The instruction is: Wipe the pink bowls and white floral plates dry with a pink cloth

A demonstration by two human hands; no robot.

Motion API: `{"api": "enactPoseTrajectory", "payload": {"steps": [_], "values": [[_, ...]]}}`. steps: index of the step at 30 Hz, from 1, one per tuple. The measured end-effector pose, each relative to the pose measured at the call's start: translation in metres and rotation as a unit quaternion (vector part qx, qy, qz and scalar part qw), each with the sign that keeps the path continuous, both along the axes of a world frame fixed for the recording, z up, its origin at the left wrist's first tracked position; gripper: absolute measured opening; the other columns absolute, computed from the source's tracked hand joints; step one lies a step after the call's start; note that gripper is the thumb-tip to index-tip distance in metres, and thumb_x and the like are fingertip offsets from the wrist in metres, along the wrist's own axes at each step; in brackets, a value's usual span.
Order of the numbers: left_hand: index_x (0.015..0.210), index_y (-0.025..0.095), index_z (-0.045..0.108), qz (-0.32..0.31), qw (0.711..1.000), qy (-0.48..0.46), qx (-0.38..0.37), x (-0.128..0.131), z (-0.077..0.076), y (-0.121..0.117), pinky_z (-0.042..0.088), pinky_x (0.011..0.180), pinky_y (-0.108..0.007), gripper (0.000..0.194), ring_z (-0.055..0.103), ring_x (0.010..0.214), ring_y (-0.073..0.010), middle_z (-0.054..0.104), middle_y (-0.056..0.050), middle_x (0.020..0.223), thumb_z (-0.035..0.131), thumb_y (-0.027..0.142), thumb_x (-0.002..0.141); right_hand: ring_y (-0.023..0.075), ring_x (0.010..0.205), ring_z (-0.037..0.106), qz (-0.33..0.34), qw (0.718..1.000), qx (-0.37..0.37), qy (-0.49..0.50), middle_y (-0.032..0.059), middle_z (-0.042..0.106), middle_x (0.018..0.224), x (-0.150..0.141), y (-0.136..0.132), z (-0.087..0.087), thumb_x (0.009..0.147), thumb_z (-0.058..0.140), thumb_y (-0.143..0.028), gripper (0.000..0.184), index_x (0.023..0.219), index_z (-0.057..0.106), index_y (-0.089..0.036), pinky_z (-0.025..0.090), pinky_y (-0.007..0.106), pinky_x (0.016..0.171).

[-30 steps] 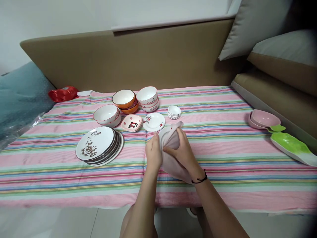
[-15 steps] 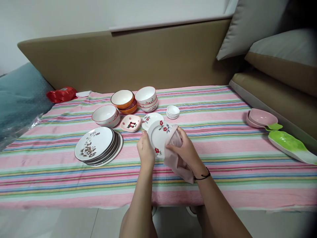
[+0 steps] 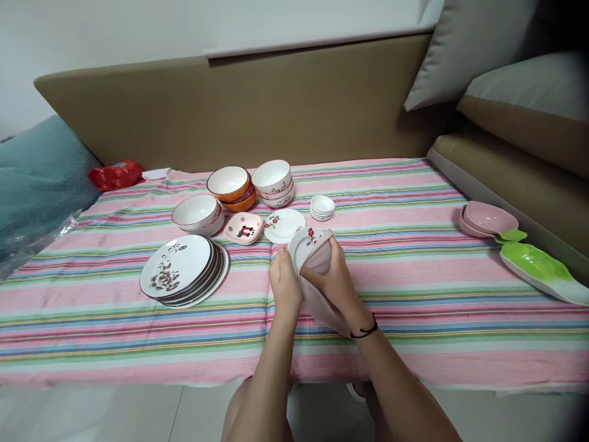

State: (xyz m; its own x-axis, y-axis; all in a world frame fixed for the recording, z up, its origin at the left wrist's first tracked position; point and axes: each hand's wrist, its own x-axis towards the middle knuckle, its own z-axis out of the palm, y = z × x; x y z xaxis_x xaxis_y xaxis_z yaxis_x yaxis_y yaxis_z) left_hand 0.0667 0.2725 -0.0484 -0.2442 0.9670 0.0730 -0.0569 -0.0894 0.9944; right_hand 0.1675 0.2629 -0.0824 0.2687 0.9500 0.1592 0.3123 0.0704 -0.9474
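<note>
A small white plate with red flowers (image 3: 300, 242) is held up over the striped cloth, tilted. My left hand (image 3: 285, 279) is closed on its left edge. My right hand (image 3: 332, 273) grips a pinkish-grey cloth (image 3: 317, 301) wrapped over the plate's right side, which hides much of its face. Just behind lies another flowered plate (image 3: 284, 226). A pink square dish with a cartoon print (image 3: 243, 228) is left of that plate, and a stack of tiny white dishes (image 3: 322, 207) stands to its right.
At left, a stack of large plates (image 3: 175, 267) sits near white bowls (image 3: 197, 213). Orange bowls (image 3: 230, 184) and more white bowls (image 3: 272, 178) stand behind. Pink bowls (image 3: 490, 217) and a green leaf-shaped dish (image 3: 536, 264) lie far right on the striped tablecloth (image 3: 414, 331).
The held plate has turned and tilted, with less of its face showing. My right hand has moved the cloth left across it, and my left hand has shifted slightly right.
</note>
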Motion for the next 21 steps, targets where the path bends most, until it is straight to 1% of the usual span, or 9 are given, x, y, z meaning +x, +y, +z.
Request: {"api": "enactPoseTrajectory", "payload": {"steps": [3, 5, 8, 10, 13, 16, 19, 21], "values": [[0.078, 0.015, 0.062, -0.017, 0.999, 0.038, 0.020, 0.002, -0.002, -0.003, 0.042, 0.068, -0.027, 0.046, 0.055, 0.075, -0.0183, 0.063, -0.005, 0.079, 0.039, 0.053, 0.090, 0.0312, 0.132, 0.033, -0.019, 1.000, -0.003, 0.002, 0.0178, 0.036, 0.141, 0.002, 0.001, 0.000, 0.062, 0.074, -0.049, 0.099, 0.141, 0.027, -0.014, 0.029, 0.047, 0.110], [0.077, 0.015, 0.062, -0.017, 0.999, 0.040, 0.019, 0.001, -0.003, -0.002, 0.041, 0.068, -0.027, 0.046, 0.055, 0.075, -0.0182, 0.063, -0.005, 0.078, 0.039, 0.054, 0.090, 0.0305, 0.134, 0.031, -0.008, 1.000, -0.007, 0.012, 0.0169, 0.034, 0.143, 0.004, 0.001, 0.002, 0.060, 0.076, -0.048, 0.100, 0.141, 0.027, -0.015, 0.027, 0.047, 0.111], [0.073, 0.015, 0.060, -0.001, 1.000, 0.009, -0.007, -0.005, -0.005, 0.002, 0.042, 0.064, -0.027, 0.048, 0.055, 0.070, -0.0176, 0.062, -0.004, 0.072, 0.041, 0.057, 0.087, 0.0296, 0.139, 0.023, 0.024, 0.999, -0.013, 0.027, 0.0135, 0.027, 0.150, 0.006, -0.001, 0.004, 0.054, 0.080, -0.045, 0.106, 0.142, 0.026, -0.019, 0.021, 0.047, 0.114], [0.073, 0.015, 0.061, 0.007, 0.999, -0.024, -0.023, -0.009, -0.004, 0.007, 0.043, 0.063, -0.027, 0.049, 0.057, 0.069, -0.0179, 0.063, -0.004, 0.072, 0.044, 0.059, 0.085, 0.0294, 0.140, 0.021, 0.042, 0.998, -0.018, 0.037, 0.0119, 0.026, 0.151, 0.008, -0.002, 0.005, 0.051, 0.083, -0.042, 0.109, 0.142, 0.027, -0.020, 0.019, 0.047, 0.115], [0.077, 0.013, 0.065, 0.015, 0.996, -0.072, -0.039, -0.014, 0.000, 0.012, 0.046, 0.063, -0.028, 0.051, 0.061, 0.070, -0.0194, 0.067, -0.007, 0.074, 0.049, 0.061, 0.080, 0.0284, 0.139, 0.024, 0.067, 0.996, -0.024, 0.060, 0.0104, 0.028, 0.150, 0.012, -0.001, 0.005, 0.052, 0.083, -0.037, 0.107, 0.142, 0.028, -0.021, 0.021, 0.046, 0.115], [0.080, 0.011, 0.067, 0.027, 0.992, -0.107, -0.058, -0.015, 0.004, 0.014, 0.049, 0.063, -0.029, 0.053, 0.063, 0.071, -0.0210, 0.069, -0.009, 0.077, 0.053, 0.062, 0.078, 0.0268, 0.139, 0.026, 0.099, 0.992, -0.006, 0.073, 0.0085, 0.028, 0.151, 0.018, 0.001, 0.003, 0.055, 0.082, -0.034, 0.104, 0.143, 0.027, -0.023, 0.024, 0.046, 0.114], [0.082, 0.011, 0.067, 0.033, 0.992, -0.104, -0.067, -0.014, 0.005, 0.012, 0.050, 0.065, -0.030, 0.054, 0.064, 0.074, -0.0219, 0.070, -0.010, 0.079, 0.051, 0.062, 0.079, 0.0272, 0.139, 0.024, 0.096, 0.994, 0.002, 0.055, 0.0093, 0.027, 0.151, 0.018, 0.002, 0.003, 0.054, 0.083, -0.035, 0.107, 0.144, 0.026, -0.022, 0.022, 0.047, 0.115], [0.082, 0.011, 0.067, 0.029, 0.995, -0.073, -0.058, -0.012, 0.003, 0.009, 0.049, 0.067, -0.030, 0.054, 0.064, 0.076, -0.0221, 0.069, -0.009, 0.080, 0.048, 0.061, 0.082, 0.0276, 0.140, 0.023, 0.077, 0.996, 0.003, 0.038, 0.0107, 0.027, 0.151, 0.015, 0.001, 0.003, 0.051, 0.084, -0.038, 0.110, 0.143, 0.026, -0.020, 0.020, 0.046, 0.115]]}}
